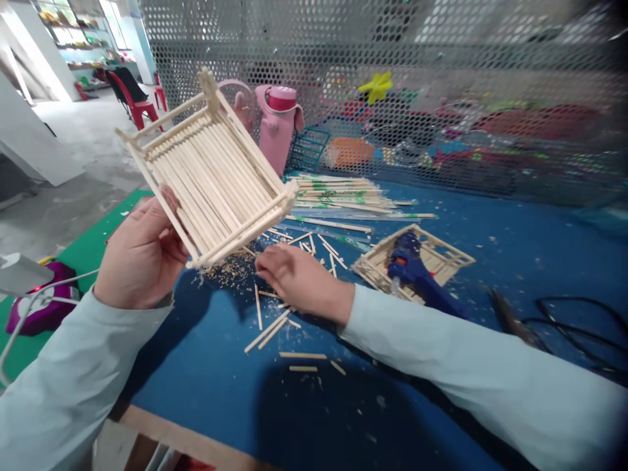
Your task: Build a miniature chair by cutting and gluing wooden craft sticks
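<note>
Here you are with your left hand [142, 252] up at the left of the frame, fingers clamped on the side rail of a pale, four-sided tray of thin wooden sticks [213, 180], close to its lower corner. That tray hangs tilted in the air, upper left of centre, its slatted floor turned towards you; the slats run diagonally from upper left to lower right, and the longer axis appears to follow them. One corner post points to the top of the frame, and the double-railed edge slants along the lower right. Down at centre, your right hand [301, 281] has its fingertips bunched together over short pale wooden stick pieces [267, 333] scattered on the blue tabletop [196, 386]; you can't tell from here whether they pinch anything. Right of centre, a dark blue plastic glue gun [417, 268] lies across a second pale stick tray [441, 265], its whitish nozzle aimed at the lower left. Beyond, upper centre, long wooden sticks in clear, green-printed wrappers [343, 193] lie mostly crosswise, and behind them stands a pink bottle [275, 134].
</note>
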